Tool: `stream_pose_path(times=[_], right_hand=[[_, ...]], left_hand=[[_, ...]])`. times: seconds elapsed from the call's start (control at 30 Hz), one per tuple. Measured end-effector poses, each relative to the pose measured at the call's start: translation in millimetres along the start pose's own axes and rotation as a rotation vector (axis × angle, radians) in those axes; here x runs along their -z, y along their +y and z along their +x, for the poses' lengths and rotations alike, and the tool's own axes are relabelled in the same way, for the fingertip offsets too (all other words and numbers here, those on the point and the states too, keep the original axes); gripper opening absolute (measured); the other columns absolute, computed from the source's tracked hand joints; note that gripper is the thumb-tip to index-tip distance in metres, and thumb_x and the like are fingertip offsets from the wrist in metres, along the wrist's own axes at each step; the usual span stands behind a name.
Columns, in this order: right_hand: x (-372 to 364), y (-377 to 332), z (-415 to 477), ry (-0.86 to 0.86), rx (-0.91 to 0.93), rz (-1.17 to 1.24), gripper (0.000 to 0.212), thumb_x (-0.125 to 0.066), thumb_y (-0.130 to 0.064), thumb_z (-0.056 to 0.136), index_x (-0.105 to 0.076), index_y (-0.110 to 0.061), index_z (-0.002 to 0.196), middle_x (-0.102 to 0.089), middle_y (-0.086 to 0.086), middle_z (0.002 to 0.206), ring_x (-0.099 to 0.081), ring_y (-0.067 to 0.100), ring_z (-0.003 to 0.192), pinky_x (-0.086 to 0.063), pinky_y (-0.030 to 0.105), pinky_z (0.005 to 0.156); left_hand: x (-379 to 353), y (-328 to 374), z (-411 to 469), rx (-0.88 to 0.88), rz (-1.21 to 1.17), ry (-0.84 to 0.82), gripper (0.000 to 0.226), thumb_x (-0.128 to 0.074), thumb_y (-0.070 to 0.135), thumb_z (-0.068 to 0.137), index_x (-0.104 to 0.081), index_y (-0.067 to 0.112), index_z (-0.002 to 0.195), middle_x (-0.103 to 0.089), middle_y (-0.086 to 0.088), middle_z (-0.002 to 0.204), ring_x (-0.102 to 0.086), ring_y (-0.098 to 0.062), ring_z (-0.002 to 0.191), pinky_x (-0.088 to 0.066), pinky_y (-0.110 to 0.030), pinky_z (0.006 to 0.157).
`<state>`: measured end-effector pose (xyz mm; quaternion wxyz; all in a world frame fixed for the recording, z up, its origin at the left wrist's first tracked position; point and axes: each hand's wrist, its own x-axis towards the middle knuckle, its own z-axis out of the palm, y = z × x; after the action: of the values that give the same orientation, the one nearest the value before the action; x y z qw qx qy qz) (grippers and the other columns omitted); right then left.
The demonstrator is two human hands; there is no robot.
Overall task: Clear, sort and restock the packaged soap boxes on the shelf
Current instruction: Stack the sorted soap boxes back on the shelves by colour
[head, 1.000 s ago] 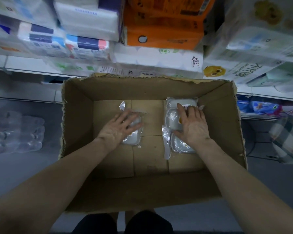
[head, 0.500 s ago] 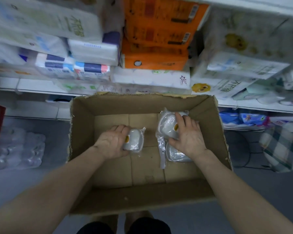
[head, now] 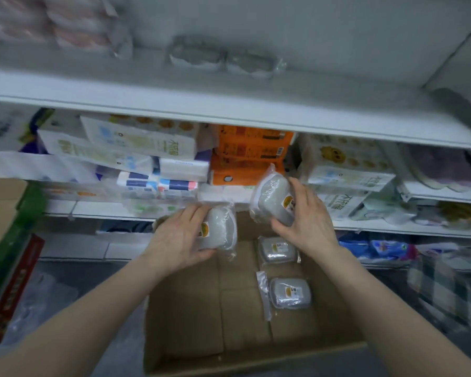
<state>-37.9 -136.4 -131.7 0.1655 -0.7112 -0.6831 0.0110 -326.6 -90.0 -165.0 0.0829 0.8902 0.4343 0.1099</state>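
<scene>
2 grey film-wrapped soap boxes (head: 223, 231) (head: 271, 204) with orange stickers (head: 205, 229) are gripped by left hand (head: 177, 240) and right hand (head: 307, 224).

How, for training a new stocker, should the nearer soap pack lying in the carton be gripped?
Probably from straight above: the nearer soap pack lies flat, label up, on the carton floor. Pinch its rounded body across the narrower span, not the loose film flap on its left.

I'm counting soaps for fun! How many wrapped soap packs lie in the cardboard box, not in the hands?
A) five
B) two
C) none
B: a far soap pack and a near soap pack lie in the cardboard box; the left hand holds a third soap pack, the right hand a fourth soap pack.
</scene>
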Motion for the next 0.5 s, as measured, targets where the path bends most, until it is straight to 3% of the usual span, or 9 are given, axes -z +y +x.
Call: stream_pose_path(times=[0.1, 0.27, 0.37, 0.5], right_hand=[[33, -8, 34, 0.097, 0.048, 0.052, 0.091, -0.071, -0.048, 0.074, -0.027, -0.017, 0.148, -0.046, 0.007, 0.138, -0.048, 0.024, 0.122, -0.043, 0.04, 0.099], [78, -19, 100, 0.257, 0.16, 0.007, 0.089, -0.067, -0.047, 0.071, -0.035, -0.012, 0.146, -0.047, 0.01, 0.137, -0.048, 0.029, 0.122, -0.045, 0.043, 0.099], [95, -21, 144, 0.289, 0.201, -0.018, 0.088, -0.067, -0.046, 0.069, -0.037, -0.013, 0.145, -0.046, 0.012, 0.133, -0.05, 0.034, 0.115, -0.045, 0.046, 0.097], [102, -23, 210, 0.285, 0.27, -0.083, 0.088, -0.071, -0.04, 0.068, -0.037, -0.017, 0.146, -0.05, 0.012, 0.127, -0.05, 0.036, 0.111, -0.043, 0.048, 0.096]], left_hand=[[44, -10, 23, 0.026, 0.003, 0.124, 0.09, -0.073, 0.058, 0.064, -0.043, 0.014, 0.137, -0.05, -0.005, 0.131, -0.058, -0.026, 0.108, -0.053, -0.038, 0.085], [116, -31, 68, 0.078, 0.081, 0.29, 0.093, -0.078, 0.051, 0.066, -0.04, 0.014, 0.142, -0.048, -0.008, 0.133, -0.055, -0.029, 0.11, -0.049, -0.039, 0.088], [147, -44, 97, 0.11, 0.113, 0.341, 0.094, -0.079, 0.047, 0.067, -0.04, 0.008, 0.142, -0.052, -0.013, 0.13, -0.054, -0.033, 0.112, -0.044, -0.039, 0.096], [177, -57, 131, 0.167, 0.118, 0.413, 0.084, -0.081, 0.037, 0.067, -0.043, 0.01, 0.137, -0.056, -0.01, 0.124, -0.054, -0.031, 0.111, -0.043, -0.038, 0.091]])
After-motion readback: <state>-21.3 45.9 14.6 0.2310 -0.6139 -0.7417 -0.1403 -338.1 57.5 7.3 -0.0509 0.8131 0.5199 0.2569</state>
